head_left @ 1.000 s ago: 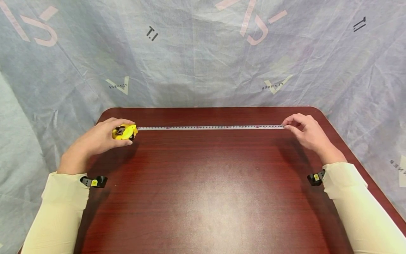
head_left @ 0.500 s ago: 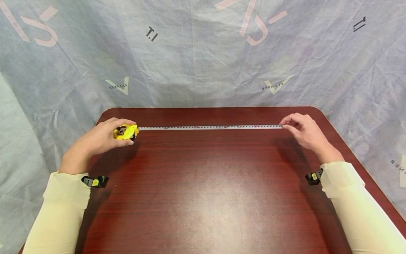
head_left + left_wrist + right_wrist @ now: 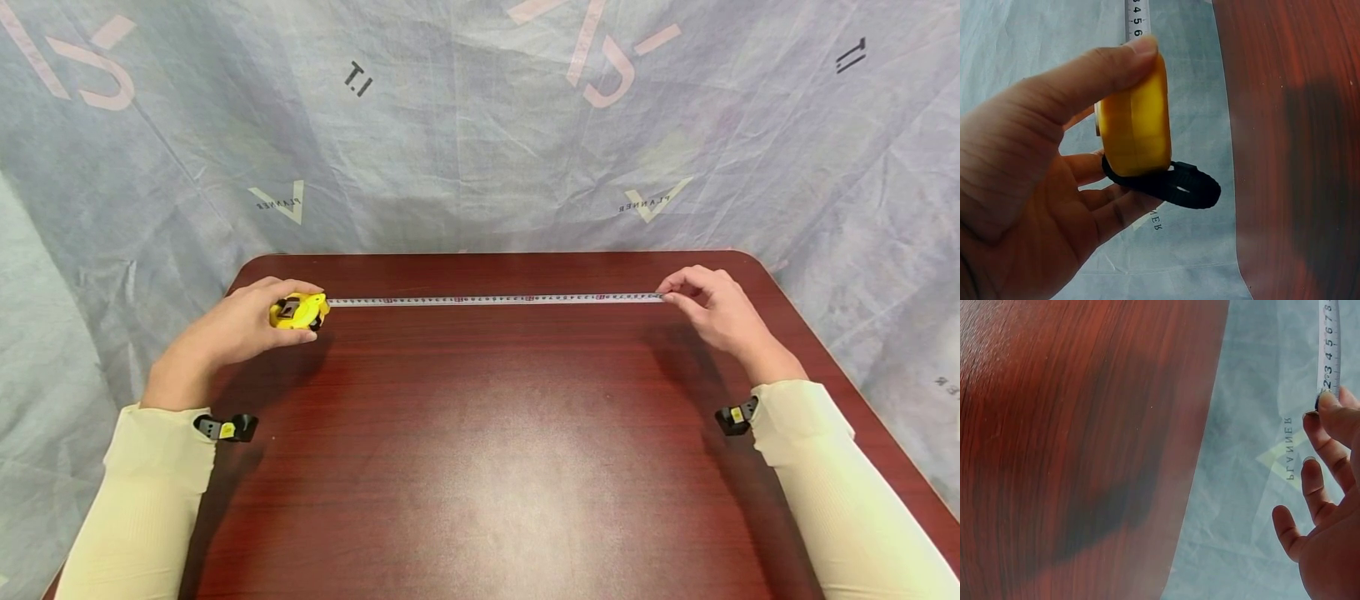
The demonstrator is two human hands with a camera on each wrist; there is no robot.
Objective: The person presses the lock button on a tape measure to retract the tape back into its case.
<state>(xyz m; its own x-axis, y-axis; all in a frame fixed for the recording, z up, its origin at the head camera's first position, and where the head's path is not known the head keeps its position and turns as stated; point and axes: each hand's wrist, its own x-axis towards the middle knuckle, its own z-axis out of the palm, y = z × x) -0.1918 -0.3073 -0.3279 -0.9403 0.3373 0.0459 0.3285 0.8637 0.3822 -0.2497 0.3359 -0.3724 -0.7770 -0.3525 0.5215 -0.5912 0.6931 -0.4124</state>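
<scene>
My left hand [image 3: 236,325] grips the yellow case of a tape measure [image 3: 306,312] above the table's far left. In the left wrist view the thumb lies on the yellow case [image 3: 1138,125], and a black strap [image 3: 1194,187] hangs by its lower end. A white blade [image 3: 487,300] with printed numbers runs straight from the case across to the right. My right hand [image 3: 716,308] pinches its free end between thumb and fingertips. Seen from the right wrist, the thumb [image 3: 1335,415] covers the blade's tip near the low numbers, while the other fingers stay loosely bent.
A dark red wood table [image 3: 480,433] with rounded far corners lies beneath both hands, which cast shadows on it. Behind it hangs a grey cloth [image 3: 465,125] with printed letters. Each wrist wears a small black camera mount [image 3: 228,427].
My right hand has shifted slightly left with the blade's end, and the left hand a touch to the right. The stretch of blade between them is a little shorter.
</scene>
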